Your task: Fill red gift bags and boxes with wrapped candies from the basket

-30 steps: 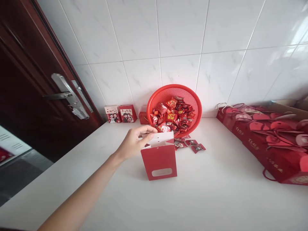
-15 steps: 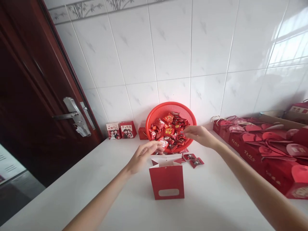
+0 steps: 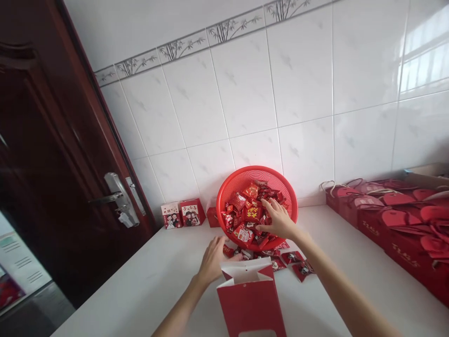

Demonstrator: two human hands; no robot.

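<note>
Right hand (image 3: pixel 278 220), loosely spread, at the wrapped candies (image 3: pixel 252 213) in the red basket (image 3: pixel 224 189); grasp unclear. My left, half-curled below the basket, near the open red box (image 3: pixel 250 304).

Gleaming now off the glazed wall tiles (image 3: pixel 305 70) and metal door handle (image 3: pixel 121 199)! Looks like plastic mesh on the basket (image 3: pixel 233 185), glossy crinkled film on the sweets (image 3: pixel 252 214), smooth matt card on the box (image 3: pixel 250 306).

A dark red door (image 3: pixel 45 140) stands left of the glossy white tiled wall (image 3: pixel 245 93) with its bamboo-patterned border (image 3: pixel 182 47).
</note>
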